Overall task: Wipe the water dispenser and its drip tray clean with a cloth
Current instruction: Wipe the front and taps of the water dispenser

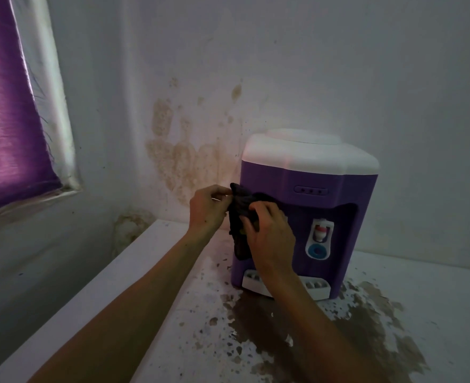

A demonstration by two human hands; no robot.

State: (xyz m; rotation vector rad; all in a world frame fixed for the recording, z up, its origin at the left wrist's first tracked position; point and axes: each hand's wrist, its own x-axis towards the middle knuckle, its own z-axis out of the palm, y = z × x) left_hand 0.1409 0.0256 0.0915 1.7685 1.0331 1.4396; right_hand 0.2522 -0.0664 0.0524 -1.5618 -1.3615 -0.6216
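left hand (207, 210) pinches dark cloth (239, 217) top corner | right hand (269, 233) grips its middle, fingers curled | cloth hangs vertically against purple water dispenser (311, 194) left front | drip tray (315, 287) faces near

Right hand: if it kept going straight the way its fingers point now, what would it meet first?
Probably the dark cloth that the right hand already grips, then the purple front of the water dispenser behind it; depth is unclear.

Single head-worn view — wide-angle, facing forward and down over both forearms toward a room corner. The dispenser (305, 214) sits near, right of centre, at arm's reach — no second view.
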